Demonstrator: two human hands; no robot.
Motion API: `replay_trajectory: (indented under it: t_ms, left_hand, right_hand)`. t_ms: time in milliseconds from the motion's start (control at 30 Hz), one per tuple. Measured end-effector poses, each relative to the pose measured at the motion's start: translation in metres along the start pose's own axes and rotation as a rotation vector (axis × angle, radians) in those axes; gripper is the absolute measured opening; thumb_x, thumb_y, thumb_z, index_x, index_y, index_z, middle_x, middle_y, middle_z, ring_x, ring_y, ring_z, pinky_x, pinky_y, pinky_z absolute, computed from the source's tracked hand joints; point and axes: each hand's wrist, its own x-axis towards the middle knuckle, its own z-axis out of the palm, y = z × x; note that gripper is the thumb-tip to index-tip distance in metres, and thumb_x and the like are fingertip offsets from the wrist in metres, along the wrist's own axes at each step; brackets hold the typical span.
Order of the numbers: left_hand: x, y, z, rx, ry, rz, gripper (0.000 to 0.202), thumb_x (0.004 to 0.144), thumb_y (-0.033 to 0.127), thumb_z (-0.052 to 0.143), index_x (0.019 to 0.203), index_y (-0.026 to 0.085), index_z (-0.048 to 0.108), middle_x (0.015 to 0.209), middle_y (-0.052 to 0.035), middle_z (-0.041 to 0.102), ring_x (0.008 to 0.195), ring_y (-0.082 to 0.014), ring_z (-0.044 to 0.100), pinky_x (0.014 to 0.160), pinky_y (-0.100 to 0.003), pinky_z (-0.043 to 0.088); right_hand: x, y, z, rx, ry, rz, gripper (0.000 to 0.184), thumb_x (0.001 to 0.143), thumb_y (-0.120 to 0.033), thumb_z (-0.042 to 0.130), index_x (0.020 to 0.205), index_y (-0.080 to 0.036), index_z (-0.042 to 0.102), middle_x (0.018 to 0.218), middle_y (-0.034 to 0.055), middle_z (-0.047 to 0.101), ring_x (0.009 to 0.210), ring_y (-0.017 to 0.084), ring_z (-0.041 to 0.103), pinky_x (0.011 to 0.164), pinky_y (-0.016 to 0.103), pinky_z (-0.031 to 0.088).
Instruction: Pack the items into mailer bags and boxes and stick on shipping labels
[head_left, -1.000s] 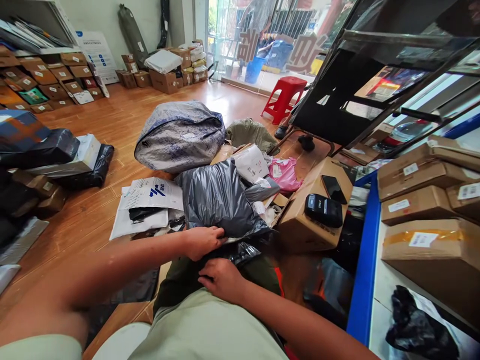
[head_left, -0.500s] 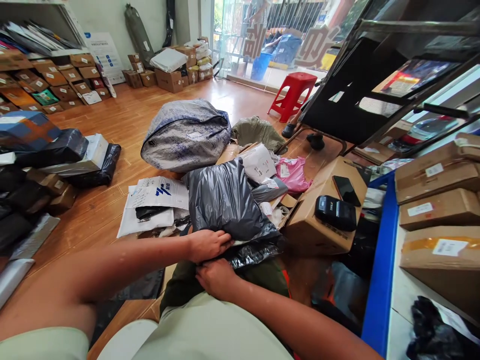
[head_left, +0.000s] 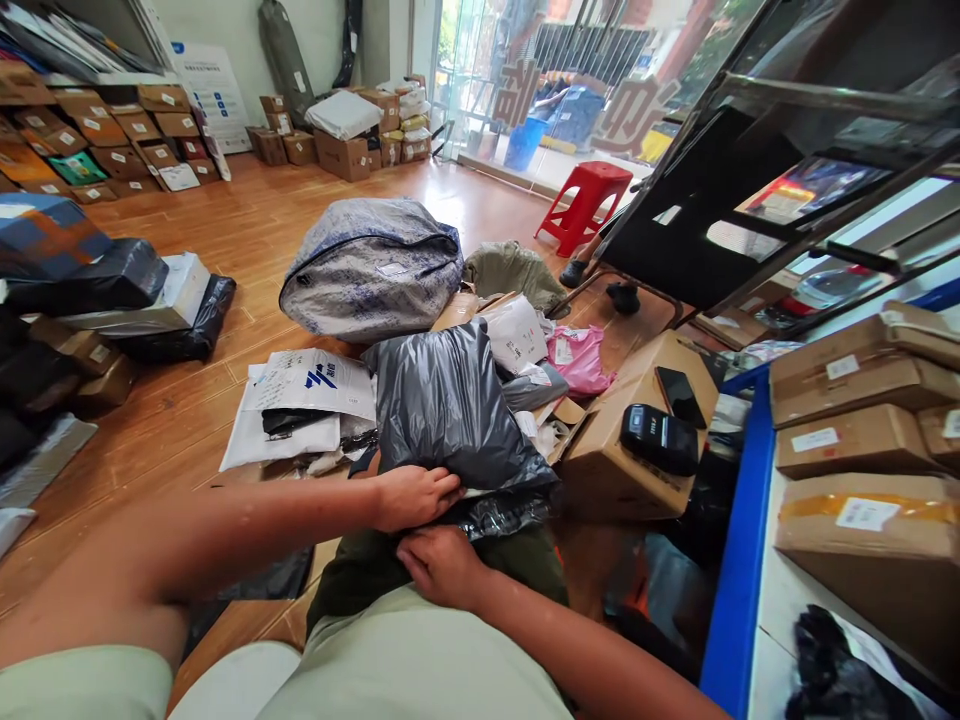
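A dark grey plastic mailing bag (head_left: 450, 400), plump and shiny, rests across my lap, with a black crinkled edge nearest me. My left hand (head_left: 420, 497) lies over that near edge, fingers together and gripping it. A bit of something white shows by its fingertips. Just below, close to my body, my right hand (head_left: 444, 565) is closed with curled fingers; what it holds, if anything, is hidden. Left of the bag lies a white printed mailing bag (head_left: 319, 378) on other flat parcels.
A large patterned fabric bundle (head_left: 375, 270) sits beyond the bag. On the right, a carton (head_left: 600, 460) bears a small black device (head_left: 660, 440) and a phone (head_left: 680, 397). Blue-edged shelving (head_left: 742, 560) holds boxes. Parcels are stacked leftward; a red stool (head_left: 585, 205) stands farther back.
The view has shifted slightly, with the right-hand shelf and carton appearing farther left. My hands stay at the bag's near edge, the right one slightly farther from the left.
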Motion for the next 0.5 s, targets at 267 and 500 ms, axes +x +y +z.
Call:
replay_trajectory:
  t_ms: [267,500]
  left_hand:
    - [-0.002,0.004,0.007,0.031,0.083,-0.018,0.068,0.075,0.016,0.057,0.14,0.01,0.037,0.12,-0.0158,0.055,0.1,-0.0251,0.054,0.069,-0.034,0.045]
    - [0.0,0.01,0.006,0.058,0.117,-0.042,0.057,0.076,0.011,0.053,0.132,0.014,0.05,0.119,-0.0164,0.057,0.1,-0.0265,0.055,0.07,-0.035,0.046]
  right_hand:
    - [-0.093,-0.006,-0.143,0.505,-0.113,0.14,0.035,0.098,-0.041,0.036,0.081,-0.021,0.06,0.099,0.009,0.067,0.093,0.017,0.062,0.077,0.029,0.049]
    - [-0.237,0.07,-0.31,0.114,0.068,0.409,0.055,0.1,-0.046,0.028,0.082,-0.02,0.073,0.054,0.0112,0.064,0.042,0.008,0.057,0.049,0.034,0.035]
